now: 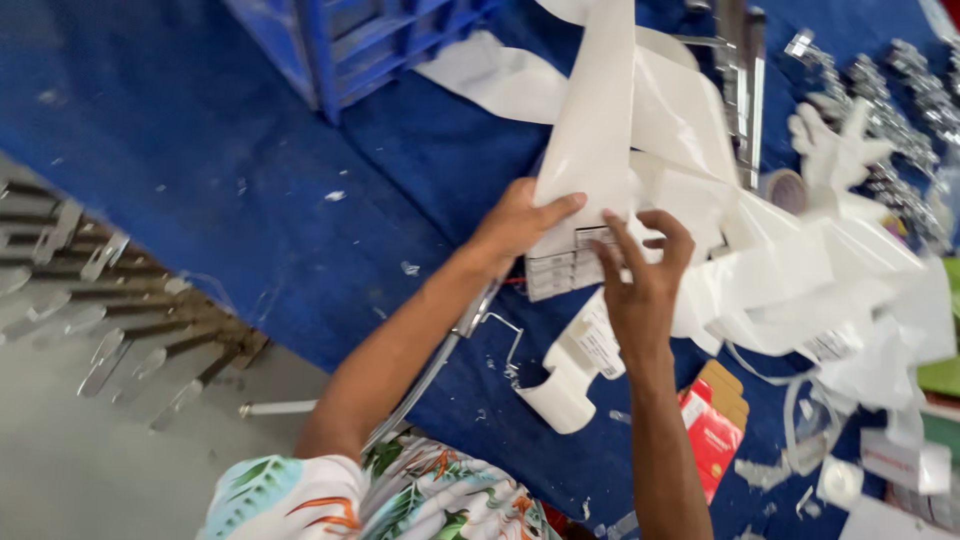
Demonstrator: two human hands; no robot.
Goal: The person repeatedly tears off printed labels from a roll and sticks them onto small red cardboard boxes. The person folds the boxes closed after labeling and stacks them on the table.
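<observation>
Blue-covered bench [250, 200] carries the work; a blue crate [350, 40] sits at eleven o'clock. White backing-paper strips [760, 270] heap at three o'clock. Centre: left hand [515, 225] fingers pinch a long white strip [595, 120]; right hand [640, 285] fingers pick at the label sheet [565, 265]. Judged step: peeling labels; next calls for a clean edge lift.

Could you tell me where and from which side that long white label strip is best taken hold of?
Probably at its lower end, just above the printed labels, pinched by the edges from both sides. The strip rises there as a narrow, flat band, and the left hand already grips its left edge while the right hand fingers the labels. Higher up it merges with loose backing paper.
</observation>
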